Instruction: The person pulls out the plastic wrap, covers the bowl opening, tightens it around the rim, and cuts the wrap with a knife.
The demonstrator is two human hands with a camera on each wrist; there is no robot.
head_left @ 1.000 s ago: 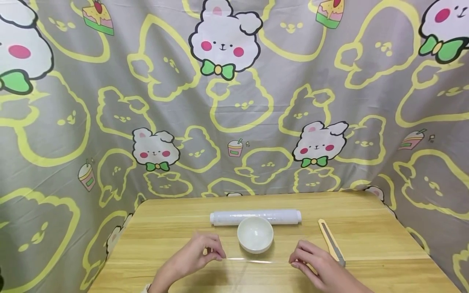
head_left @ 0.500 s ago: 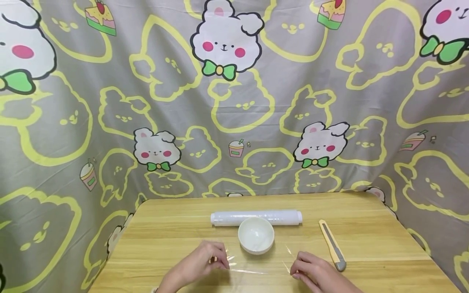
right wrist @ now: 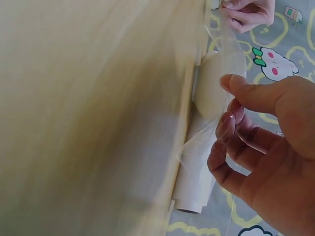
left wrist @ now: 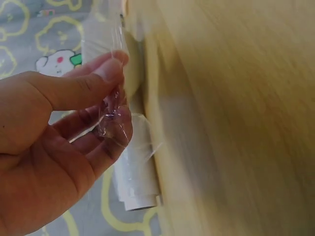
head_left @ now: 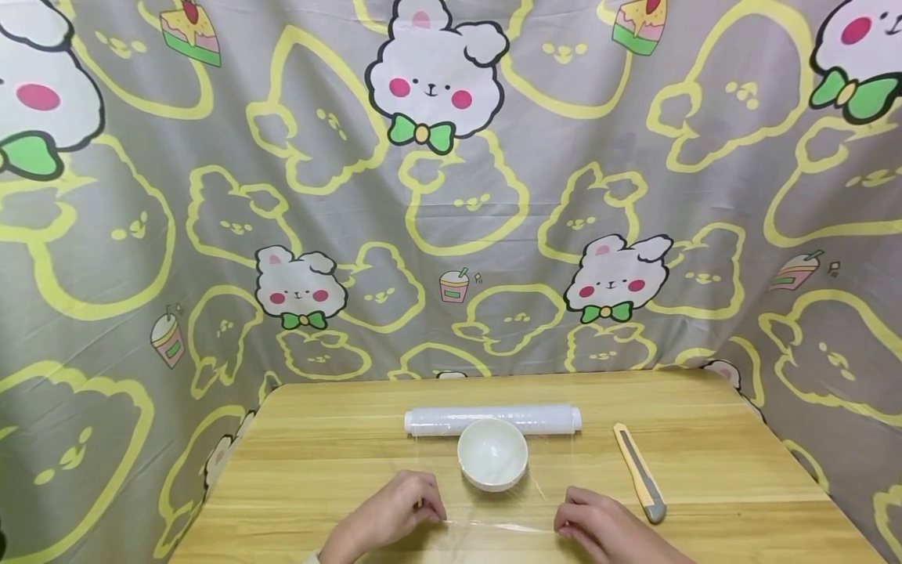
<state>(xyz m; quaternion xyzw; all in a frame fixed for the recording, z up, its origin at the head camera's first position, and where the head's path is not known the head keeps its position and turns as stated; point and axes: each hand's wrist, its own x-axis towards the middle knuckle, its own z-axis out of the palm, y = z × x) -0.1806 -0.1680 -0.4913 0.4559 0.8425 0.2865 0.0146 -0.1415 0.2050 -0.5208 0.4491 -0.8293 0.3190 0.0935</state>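
Note:
A clear sheet of cling film [head_left: 502, 527] stretches between the two hands, and its far part reaches out around the bowl toward the roll. My left hand [head_left: 395, 513] pinches its near left corner between thumb and fingers; in the left wrist view the film [left wrist: 114, 123] bunches at the fingertips. My right hand [head_left: 599, 523] pinches the near right corner. A small white bowl [head_left: 492, 454] stands upright just beyond the hands, apart from both. Whether the film touches the bowl's rim, I cannot tell.
Behind the bowl lies a roll of cling film [head_left: 550, 419], crosswise on the wooden table [head_left: 317, 439]. To the right rests a yellow utility knife [head_left: 639, 474] with a grey end. A patterned cloth [head_left: 465, 313] hangs around the table's back and sides.
The film has gone from a thin taut strip in front of the bowl to a spread sheet reaching past it. Both hands have come slightly nearer the person, the left also slightly rightward.

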